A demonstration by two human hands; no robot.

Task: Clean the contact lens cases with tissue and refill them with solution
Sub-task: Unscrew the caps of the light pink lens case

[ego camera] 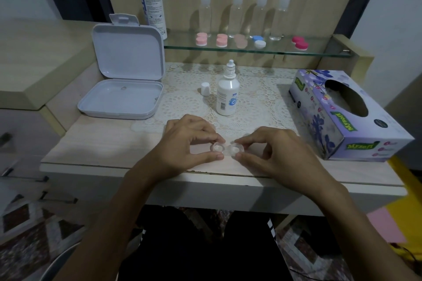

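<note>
A clear double contact lens case (225, 149) lies near the table's front edge. My left hand (189, 141) pinches its left cup between thumb and fingers. My right hand (271, 150) pinches the right cup the same way. Behind them a small white solution bottle (227, 94) stands uncapped, and its white cap (205, 88) sits on the lace mat just to its left. A purple tissue box (342, 112) lies at the right.
An open grey hinged box (124, 75) stands at the left. The glass shelf (251, 51) behind holds several pink, blue and red lens cases, several clear bottles and a tall white solution bottle (152, 4). Bare tabletop lies left of my hands.
</note>
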